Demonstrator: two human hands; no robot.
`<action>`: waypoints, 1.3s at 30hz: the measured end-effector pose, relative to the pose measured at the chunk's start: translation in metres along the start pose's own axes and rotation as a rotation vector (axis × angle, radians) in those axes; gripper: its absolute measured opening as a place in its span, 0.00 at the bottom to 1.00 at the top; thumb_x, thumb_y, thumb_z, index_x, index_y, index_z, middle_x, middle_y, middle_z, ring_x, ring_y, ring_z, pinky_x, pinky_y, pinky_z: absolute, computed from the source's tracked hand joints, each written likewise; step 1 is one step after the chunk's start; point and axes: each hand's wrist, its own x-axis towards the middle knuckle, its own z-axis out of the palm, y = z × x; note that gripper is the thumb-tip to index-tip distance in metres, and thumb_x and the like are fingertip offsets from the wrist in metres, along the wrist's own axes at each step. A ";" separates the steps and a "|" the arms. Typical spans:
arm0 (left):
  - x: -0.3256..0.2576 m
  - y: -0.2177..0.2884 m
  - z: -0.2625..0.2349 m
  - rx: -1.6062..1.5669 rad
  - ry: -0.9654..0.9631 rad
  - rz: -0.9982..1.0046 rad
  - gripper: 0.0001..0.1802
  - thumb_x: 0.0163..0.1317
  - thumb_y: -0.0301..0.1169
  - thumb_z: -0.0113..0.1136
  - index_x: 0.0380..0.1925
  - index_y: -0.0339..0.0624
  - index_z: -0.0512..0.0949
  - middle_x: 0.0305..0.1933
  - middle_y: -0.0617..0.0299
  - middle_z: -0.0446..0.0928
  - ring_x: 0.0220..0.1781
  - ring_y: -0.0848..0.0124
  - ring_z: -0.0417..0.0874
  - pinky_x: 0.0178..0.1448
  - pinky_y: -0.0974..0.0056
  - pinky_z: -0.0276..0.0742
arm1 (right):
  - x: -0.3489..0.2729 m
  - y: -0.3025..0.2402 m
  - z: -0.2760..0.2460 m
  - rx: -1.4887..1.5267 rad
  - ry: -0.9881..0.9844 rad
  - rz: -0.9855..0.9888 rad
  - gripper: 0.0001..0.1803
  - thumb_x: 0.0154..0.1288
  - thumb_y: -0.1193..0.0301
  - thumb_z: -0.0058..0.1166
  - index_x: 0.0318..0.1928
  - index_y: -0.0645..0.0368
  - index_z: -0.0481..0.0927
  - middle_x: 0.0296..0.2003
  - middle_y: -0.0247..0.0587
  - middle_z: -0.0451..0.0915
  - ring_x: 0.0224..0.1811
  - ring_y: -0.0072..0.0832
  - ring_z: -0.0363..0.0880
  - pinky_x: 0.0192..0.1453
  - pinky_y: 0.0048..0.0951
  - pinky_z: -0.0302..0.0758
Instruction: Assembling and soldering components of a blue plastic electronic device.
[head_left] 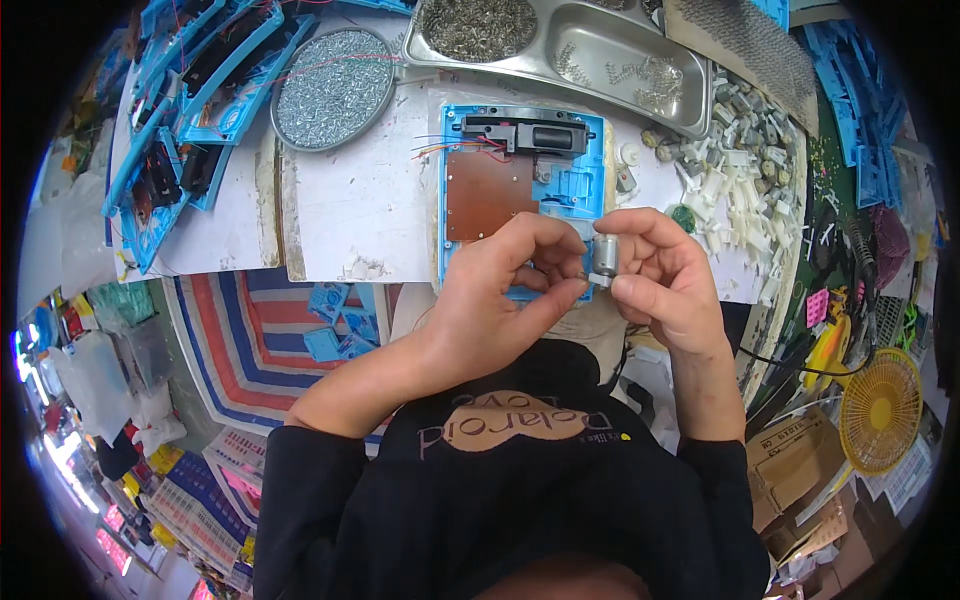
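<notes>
A blue plastic panel [578, 175] lies on the white worktable [345, 210] in front of me, with a brown circuit board [488, 195] and a black part [535, 133] fitted on it. My right hand [665, 275] pinches a small silver cylindrical motor [605, 257] just above the panel's near right corner. My left hand [500, 290] reaches across the panel's near edge, its fingertips curled at the motor's lower end. Thin coloured wires [440, 148] trail off the board's far left corner.
A round tin of small screws [333, 88] and a steel tray [600, 50] holding screws and springs sit at the back. Stacked blue panels [190, 90] lie far left. White and grey small parts [735, 170] pile at the right. A yellow fan [880, 410] stands low right.
</notes>
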 end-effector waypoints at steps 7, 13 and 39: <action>0.000 0.000 -0.001 0.029 -0.022 0.027 0.19 0.66 0.14 0.66 0.54 0.36 0.73 0.49 0.61 0.79 0.51 0.77 0.83 0.51 0.72 0.82 | -0.001 0.001 0.004 -0.018 0.008 -0.008 0.27 0.68 0.76 0.67 0.66 0.64 0.76 0.31 0.26 0.76 0.26 0.08 0.69 0.27 0.14 0.61; 0.000 -0.007 0.004 0.009 0.064 0.096 0.18 0.64 0.20 0.70 0.51 0.39 0.77 0.41 0.61 0.84 0.42 0.74 0.88 0.45 0.68 0.84 | -0.004 0.002 0.004 -0.001 0.007 -0.001 0.27 0.68 0.76 0.67 0.66 0.65 0.76 0.31 0.26 0.76 0.26 0.08 0.69 0.27 0.14 0.61; 0.006 -0.003 -0.023 0.428 0.129 0.528 0.16 0.52 0.16 0.73 0.40 0.38 0.80 0.53 0.51 0.82 0.47 0.56 0.86 0.46 0.59 0.83 | 0.013 -0.016 0.017 -1.181 -0.050 -0.963 0.24 0.46 0.80 0.77 0.47 0.59 0.85 0.38 0.42 0.84 0.32 0.39 0.84 0.34 0.33 0.81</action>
